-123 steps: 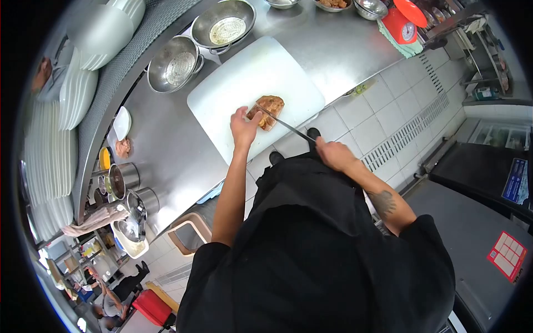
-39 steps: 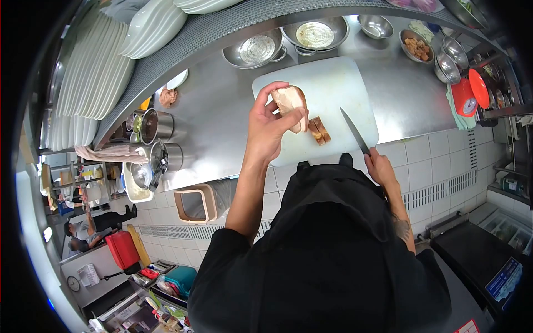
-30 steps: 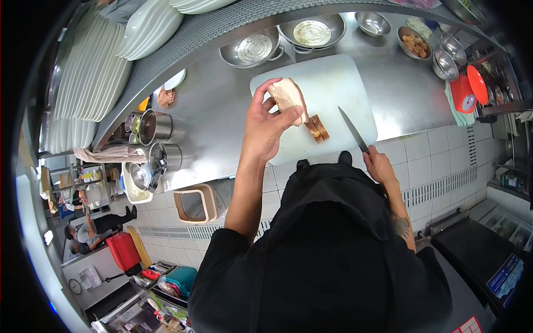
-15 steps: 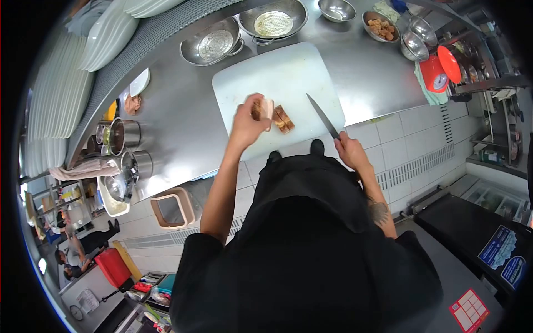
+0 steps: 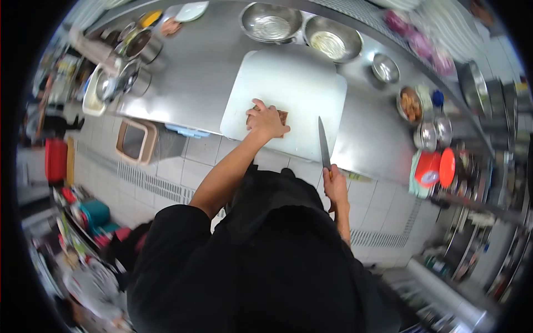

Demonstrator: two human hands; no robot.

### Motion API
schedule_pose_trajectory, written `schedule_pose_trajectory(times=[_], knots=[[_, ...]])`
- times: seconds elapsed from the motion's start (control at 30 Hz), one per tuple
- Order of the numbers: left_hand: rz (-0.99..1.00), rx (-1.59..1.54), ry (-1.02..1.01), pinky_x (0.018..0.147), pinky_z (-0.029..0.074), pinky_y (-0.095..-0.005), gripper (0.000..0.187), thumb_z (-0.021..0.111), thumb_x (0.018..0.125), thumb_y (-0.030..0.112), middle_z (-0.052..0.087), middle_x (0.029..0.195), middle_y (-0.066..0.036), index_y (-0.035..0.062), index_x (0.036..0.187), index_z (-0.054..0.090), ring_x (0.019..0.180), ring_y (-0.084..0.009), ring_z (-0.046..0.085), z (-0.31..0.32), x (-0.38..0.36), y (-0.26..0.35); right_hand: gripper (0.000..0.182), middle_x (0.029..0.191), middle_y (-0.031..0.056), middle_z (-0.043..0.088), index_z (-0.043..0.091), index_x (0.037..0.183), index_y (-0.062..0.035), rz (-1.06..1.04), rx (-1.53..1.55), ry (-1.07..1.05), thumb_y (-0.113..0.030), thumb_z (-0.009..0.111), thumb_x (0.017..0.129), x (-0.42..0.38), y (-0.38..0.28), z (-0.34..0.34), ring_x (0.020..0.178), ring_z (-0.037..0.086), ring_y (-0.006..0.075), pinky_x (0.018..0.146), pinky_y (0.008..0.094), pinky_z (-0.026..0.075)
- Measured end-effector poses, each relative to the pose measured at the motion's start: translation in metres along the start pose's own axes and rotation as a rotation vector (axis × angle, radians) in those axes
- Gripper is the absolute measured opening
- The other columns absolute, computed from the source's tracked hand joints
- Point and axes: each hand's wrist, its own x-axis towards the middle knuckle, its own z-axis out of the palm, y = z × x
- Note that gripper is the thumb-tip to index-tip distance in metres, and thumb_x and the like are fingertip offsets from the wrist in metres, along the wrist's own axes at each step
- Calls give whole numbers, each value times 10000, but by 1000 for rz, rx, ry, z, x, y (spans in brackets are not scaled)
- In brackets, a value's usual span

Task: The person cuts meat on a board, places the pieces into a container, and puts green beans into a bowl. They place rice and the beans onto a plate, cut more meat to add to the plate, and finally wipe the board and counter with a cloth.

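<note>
My left hand (image 5: 266, 122) rests over a short row of brown food pieces (image 5: 283, 117) on the white cutting board (image 5: 297, 77). Its fingers and thumb curve round the row, and most of the food is hidden beneath the palm. The visible end looks brown-crusted, perhaps meat; the exact kind cannot be told. In my right hand (image 5: 335, 186), just past the board's near edge, is the handle of a kitchen knife (image 5: 324, 143). Its long blade points away from me over the board's right part, apart from the food.
Two steel bowls (image 5: 271, 23) stand behind the board. On the right are a small bowl (image 5: 386, 67), a bowl of browned chunks (image 5: 411, 104) and a red scale (image 5: 427, 169). Steel pots (image 5: 141, 47) stand at left. A beige bin (image 5: 136, 141) is on the floor; people are at lower left.
My left hand has lowered the piece it held beside the others and now covers the row. The knife remains in my right hand. The view has turned.
</note>
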Motion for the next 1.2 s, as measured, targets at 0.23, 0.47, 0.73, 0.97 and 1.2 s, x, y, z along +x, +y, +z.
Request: schedule_pose_trajectory(times=[0.23,0.47,0.73,0.97,1.2], knots=[[-136,-96,262,755,559,-588,635,751,700,321,217,1403,-272,68,1243,538,1215,-593,277,35,-10,11,231,701,279,615,485,973,-47,-231,-75,-177,-270,545,968,44,6,-58,715,595,516,609,562,457],[5,-334,554,908,382,-538,398,744,633,304,577,1013,-259,99,971,695,1085,-399,472,58,-1,-30,230,657,248,597,489,940,-24,-349,-135,-219,-245,541,977,86,-8,-77,572,593,419,546,489,443],[-248,-1485,736,890,510,-370,679,849,604,335,500,1260,-217,58,1190,648,1137,-300,542,142,-120,-112,195,622,29,505,478,952,-58,-132,157,-476,-239,514,1015,113,-49,-37,455,499,127,399,288,414],[-636,-2049,408,474,456,-225,411,771,721,157,593,847,-54,-20,1063,625,636,-102,571,320,-145,-134,134,678,77,520,413,1026,-127,-62,343,-416,-254,453,1035,134,-51,2,449,484,175,390,308,415],[-220,-1532,294,1021,415,-436,586,856,595,164,409,1329,-215,106,1142,654,1176,-410,468,364,-89,-72,261,604,48,437,427,1081,-94,-107,380,-280,-349,395,1033,138,-41,16,333,392,135,279,261,372]])
